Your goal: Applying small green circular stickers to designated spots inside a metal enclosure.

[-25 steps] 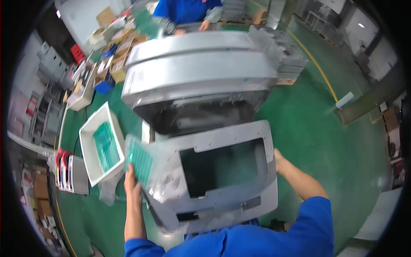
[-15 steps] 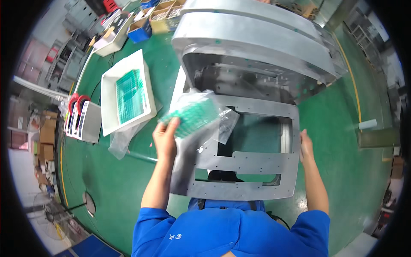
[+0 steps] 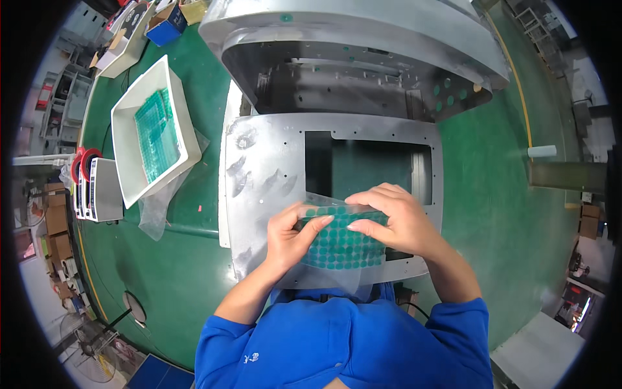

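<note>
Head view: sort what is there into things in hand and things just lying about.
In hand:
- clear sheet of round green stickers, held by left hand and right hand
- flat grey metal panel with rectangular cutout under them

Lying about:
- white tray of green sticker sheets
- crumpled clear plastic bag
- blue cardboard box

The sheet (image 3: 340, 243) is clear with rows of green dots. The panel (image 3: 272, 175) is grey metal with dull smudges. The tray (image 3: 126, 126) is white, the floor (image 3: 492, 194) green, the sleeves (image 3: 453, 324) blue.
</note>
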A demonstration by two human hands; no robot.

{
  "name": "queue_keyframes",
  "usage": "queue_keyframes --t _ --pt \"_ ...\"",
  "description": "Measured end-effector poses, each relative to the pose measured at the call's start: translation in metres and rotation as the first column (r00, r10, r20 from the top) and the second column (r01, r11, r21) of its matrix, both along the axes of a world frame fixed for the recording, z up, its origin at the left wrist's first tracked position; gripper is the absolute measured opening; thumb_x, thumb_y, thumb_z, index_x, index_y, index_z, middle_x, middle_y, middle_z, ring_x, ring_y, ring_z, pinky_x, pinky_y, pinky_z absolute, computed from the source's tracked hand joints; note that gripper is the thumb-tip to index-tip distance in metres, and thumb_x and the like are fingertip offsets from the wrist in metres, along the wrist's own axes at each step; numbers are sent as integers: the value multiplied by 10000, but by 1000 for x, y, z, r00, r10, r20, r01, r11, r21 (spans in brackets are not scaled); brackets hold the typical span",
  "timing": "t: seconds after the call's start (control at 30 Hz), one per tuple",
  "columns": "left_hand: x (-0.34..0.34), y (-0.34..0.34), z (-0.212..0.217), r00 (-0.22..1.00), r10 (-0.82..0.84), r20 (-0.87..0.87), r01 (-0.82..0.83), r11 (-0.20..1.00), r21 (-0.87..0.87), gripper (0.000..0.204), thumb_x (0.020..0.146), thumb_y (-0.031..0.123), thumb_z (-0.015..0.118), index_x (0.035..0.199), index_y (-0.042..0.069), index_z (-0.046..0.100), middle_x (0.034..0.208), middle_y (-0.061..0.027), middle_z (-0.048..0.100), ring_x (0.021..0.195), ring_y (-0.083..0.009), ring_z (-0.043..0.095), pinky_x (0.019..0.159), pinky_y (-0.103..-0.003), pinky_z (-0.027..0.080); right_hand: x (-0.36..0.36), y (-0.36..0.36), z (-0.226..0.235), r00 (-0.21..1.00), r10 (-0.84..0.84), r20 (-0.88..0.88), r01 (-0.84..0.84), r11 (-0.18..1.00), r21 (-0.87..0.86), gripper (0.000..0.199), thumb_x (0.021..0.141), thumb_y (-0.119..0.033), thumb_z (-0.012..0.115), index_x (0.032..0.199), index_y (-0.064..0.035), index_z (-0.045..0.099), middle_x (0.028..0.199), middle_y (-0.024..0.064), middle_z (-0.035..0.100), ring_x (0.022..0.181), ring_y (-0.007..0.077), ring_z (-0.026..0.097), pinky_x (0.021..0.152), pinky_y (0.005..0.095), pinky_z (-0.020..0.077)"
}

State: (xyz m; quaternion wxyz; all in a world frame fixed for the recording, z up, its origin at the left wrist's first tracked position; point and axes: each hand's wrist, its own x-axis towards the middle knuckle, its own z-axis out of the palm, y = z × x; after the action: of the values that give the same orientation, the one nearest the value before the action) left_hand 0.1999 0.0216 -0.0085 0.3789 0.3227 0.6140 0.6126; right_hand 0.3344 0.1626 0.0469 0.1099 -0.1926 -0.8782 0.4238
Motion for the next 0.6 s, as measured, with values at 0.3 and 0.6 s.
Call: queue_keyframes --t 0.3,0.6 --pt "-4 17 -24 995 -100 12 101 994 -41 76 749 63 633 795 5 617 651 -38 543 562 -74 468 485 -214 357 -7 10 -43 981 -182 68 175 678 -714 107 729 -47 638 820 4 611 736 34 596 652 73 532 604 201 427" --pt "-6 39 -40 985 25 169 9 981 -195 116 750 117 655 771 7 626 653 -12 578 586 -46 489 515 -190 386 -16 12 -71 950 -292 -114 238 909 -341 77 718 -8 613 791 -13 591 759 55 600 675 111 557 617 225 437"
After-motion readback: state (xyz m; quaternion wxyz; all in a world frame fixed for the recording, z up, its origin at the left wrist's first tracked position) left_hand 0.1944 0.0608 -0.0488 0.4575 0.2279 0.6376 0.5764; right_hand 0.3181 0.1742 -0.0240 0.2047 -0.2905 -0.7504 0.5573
